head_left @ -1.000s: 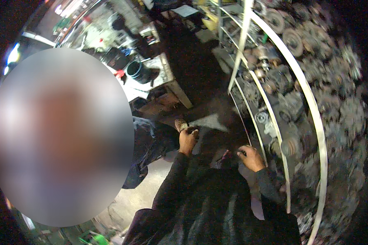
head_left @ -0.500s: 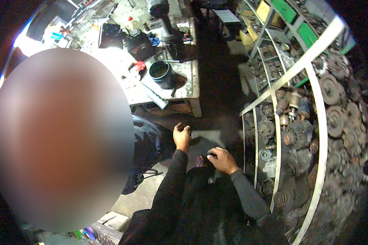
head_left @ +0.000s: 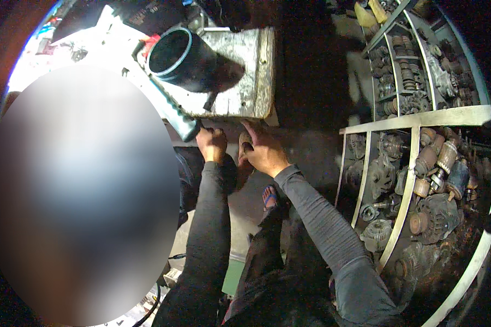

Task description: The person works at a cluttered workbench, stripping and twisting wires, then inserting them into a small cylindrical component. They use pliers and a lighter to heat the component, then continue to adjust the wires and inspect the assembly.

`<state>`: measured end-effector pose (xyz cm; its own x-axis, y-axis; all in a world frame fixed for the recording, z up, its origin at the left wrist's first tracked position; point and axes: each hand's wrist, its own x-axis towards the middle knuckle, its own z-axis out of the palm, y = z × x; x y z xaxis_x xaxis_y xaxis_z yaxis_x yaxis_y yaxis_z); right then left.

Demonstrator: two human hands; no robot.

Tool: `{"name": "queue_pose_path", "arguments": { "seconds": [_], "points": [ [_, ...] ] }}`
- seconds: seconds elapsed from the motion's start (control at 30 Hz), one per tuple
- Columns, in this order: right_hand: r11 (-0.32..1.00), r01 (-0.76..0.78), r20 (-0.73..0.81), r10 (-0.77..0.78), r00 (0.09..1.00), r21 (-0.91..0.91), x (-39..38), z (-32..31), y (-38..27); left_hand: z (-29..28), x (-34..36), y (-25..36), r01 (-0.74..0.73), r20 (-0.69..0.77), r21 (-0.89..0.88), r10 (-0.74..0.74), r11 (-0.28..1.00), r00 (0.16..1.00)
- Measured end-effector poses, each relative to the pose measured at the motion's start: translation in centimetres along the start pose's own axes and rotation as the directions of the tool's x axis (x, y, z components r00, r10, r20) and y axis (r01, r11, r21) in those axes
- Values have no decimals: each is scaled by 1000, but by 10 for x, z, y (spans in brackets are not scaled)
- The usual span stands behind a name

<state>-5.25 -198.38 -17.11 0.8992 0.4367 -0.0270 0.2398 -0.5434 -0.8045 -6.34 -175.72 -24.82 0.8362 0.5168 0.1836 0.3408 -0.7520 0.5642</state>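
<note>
My left hand (head_left: 211,144) is closed in a fist just off the front edge of the workbench (head_left: 263,82); what it holds, if anything, is hidden. Beside its knuckles is the rounded end of a long grey-green object (head_left: 172,106), which lies slanted over the bench's front edge; whether they touch I cannot tell. My right hand (head_left: 267,155) reaches in from the right, its fingers stretched forward and its thumb apart, with nothing plainly held. A dark bucket (head_left: 172,57) with a pale rim stands on the bench beyond both hands.
A person, mostly blurred out, is close on my left. Metal shelves (head_left: 414,120) on the right hold several worn alternators (head_left: 436,218) and rotors (head_left: 426,158). Something red (head_left: 151,43) sits beside the bucket. Below my hands, a sandalled foot (head_left: 269,197) stands on the floor.
Both hands have moved forward to the bench, and the view has shifted closer to it. The left hand has closed into a fist; the right fingers have stretched out from their curled pose.
</note>
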Motion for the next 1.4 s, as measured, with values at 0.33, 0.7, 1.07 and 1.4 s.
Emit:
{"name": "queue_pose_path", "arguments": {
  "seconds": [0.33,0.7,1.07,1.4],
  "points": [
    [872,-434,310,358,881,225,-129,29,28,-52,-7,66,345,168,43,-347,938,923],
    [834,-550,330,532,780,-45,-185,-3,57,-60,-33,53,178,437,-118,-110,977,893],
    [741,-669,120,670,732,-56,-279,-19,42,-127,-277,9,304,883,-65,-87,950,461],
    [412,-812,-388,887,252,413,-491,152,27,-189,-262,-103,38,928,-332,319,942,192]
  ]
}}
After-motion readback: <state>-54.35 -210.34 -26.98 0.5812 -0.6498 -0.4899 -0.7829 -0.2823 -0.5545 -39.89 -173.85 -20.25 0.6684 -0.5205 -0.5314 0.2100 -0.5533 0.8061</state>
